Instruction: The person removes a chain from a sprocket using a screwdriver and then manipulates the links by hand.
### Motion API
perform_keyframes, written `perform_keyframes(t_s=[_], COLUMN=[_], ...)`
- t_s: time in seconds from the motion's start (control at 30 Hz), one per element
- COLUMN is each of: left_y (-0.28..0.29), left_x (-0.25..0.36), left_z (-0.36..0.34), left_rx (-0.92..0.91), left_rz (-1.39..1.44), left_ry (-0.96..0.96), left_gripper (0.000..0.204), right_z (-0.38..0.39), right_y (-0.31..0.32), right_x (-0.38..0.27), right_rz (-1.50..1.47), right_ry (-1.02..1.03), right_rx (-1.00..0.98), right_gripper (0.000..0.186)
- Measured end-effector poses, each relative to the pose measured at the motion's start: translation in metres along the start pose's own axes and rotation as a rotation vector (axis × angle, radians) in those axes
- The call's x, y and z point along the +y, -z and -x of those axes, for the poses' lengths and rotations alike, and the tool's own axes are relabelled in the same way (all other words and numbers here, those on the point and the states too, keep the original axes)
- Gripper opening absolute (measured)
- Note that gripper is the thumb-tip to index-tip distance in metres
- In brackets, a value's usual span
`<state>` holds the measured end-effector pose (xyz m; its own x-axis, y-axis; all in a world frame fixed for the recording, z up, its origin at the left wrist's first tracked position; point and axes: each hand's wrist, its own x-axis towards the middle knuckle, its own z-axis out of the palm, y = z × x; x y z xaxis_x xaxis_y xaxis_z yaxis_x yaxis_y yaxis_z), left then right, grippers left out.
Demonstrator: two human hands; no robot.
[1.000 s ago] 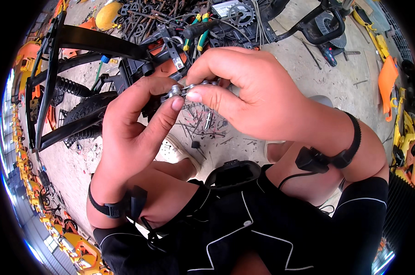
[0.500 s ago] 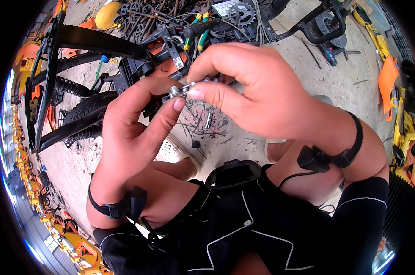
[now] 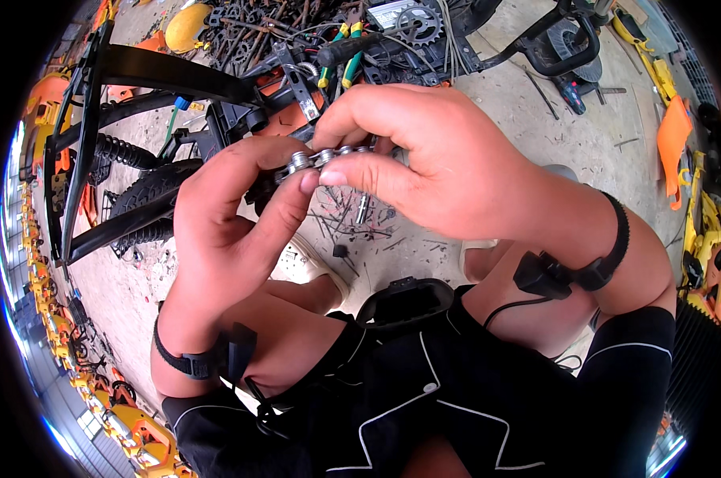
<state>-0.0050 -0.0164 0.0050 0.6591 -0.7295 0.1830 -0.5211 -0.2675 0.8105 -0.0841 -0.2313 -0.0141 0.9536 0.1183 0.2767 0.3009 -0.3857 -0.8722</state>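
The left hand (image 3: 233, 215) pinches one end of a short metal chain (image 3: 326, 156) between thumb and bent forefinger; the right hand (image 3: 448, 159) grips it the same way from the three o'clock side. The chain lies between the two sets of fingertips, silvery and shiny, with fat rounded rollers set in a row; parts of it are hidden behind the fingers.

Just beyond the left hand, at ten o'clock from the chain, a black frame (image 3: 169, 70) hems in that side. Toward twelve, a heap of metal parts (image 3: 257, 36) and green-and-yellow pliers (image 3: 352, 64) form another edge. Bent legs (image 3: 296, 338) close off the six o'clock side. The widest open stretch of concrete floor (image 3: 511, 99) runs from one to three o'clock, with a power tool (image 3: 570, 94) near its far side.

Compared with half a second ago, the right thumb sits lower and closer to the left, and more rollers show above it.
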Motion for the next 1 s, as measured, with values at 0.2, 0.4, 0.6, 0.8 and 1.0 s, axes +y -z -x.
perform_keyframes(t_s=[0.2,0.4,0.6,0.8,1.0], left_y=[0.003,0.003,0.004,0.004,0.002], left_x=[0.003,0.003,0.005,0.009,0.004], left_z=[-0.001,0.001,0.003,0.003,0.002], left_rx=[0.012,0.048,0.085,0.028,0.005], left_rz=[-0.049,0.022,0.099,0.134,0.102], left_ry=[-0.071,-0.032,0.086,0.141,0.092], left_gripper=[0.015,0.013,0.013,0.013,0.013], right_z=[0.001,0.000,-0.003,-0.001,-0.003], right_y=[0.001,0.005,0.009,0.000,-0.002], right_x=[0.010,0.008,0.002,0.009,0.008], right_rz=[0.130,0.134,0.034,0.118,0.203], right_ry=[0.030,-0.022,-0.182,0.066,0.088], right_rx=[-0.123,-0.165,-0.124,0.001,-0.033], right_gripper=[0.021,0.023,0.022,0.017,0.015])
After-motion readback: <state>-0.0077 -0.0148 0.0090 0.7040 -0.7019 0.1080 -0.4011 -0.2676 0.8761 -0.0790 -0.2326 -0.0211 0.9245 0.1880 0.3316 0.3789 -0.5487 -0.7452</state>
